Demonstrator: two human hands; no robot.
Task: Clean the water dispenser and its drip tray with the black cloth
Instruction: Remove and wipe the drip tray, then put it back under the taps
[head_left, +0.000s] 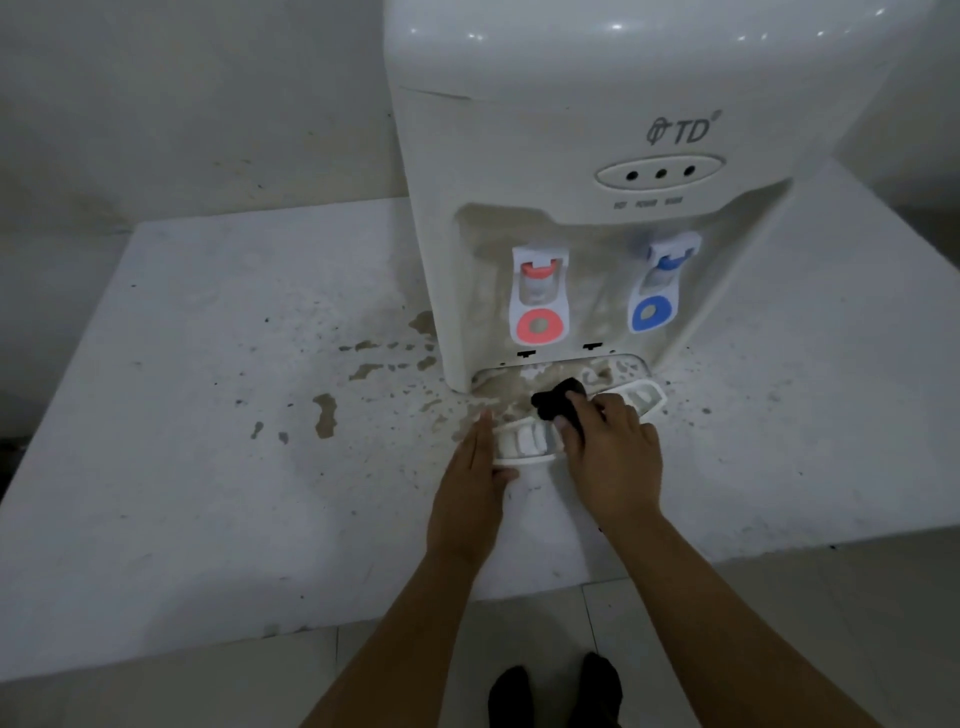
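Note:
A white water dispenser (597, 156) stands on a white slab, with a red tap (539, 296) on the left and a blue tap (655, 291) on the right. Its white drip tray (524, 447) sticks out at the base, stained brown inside. My right hand (610, 457) grips the black cloth (556, 402) and presses it into the tray. My left hand (475, 467) lies with straight fingers against the tray's left front edge, thumb under the rim.
The white slab (208, 415) carries brown splashes and specks (324, 413) left of the dispenser. A wall rises behind. Tiled floor and my dark feet (556, 696) show below the slab's front edge.

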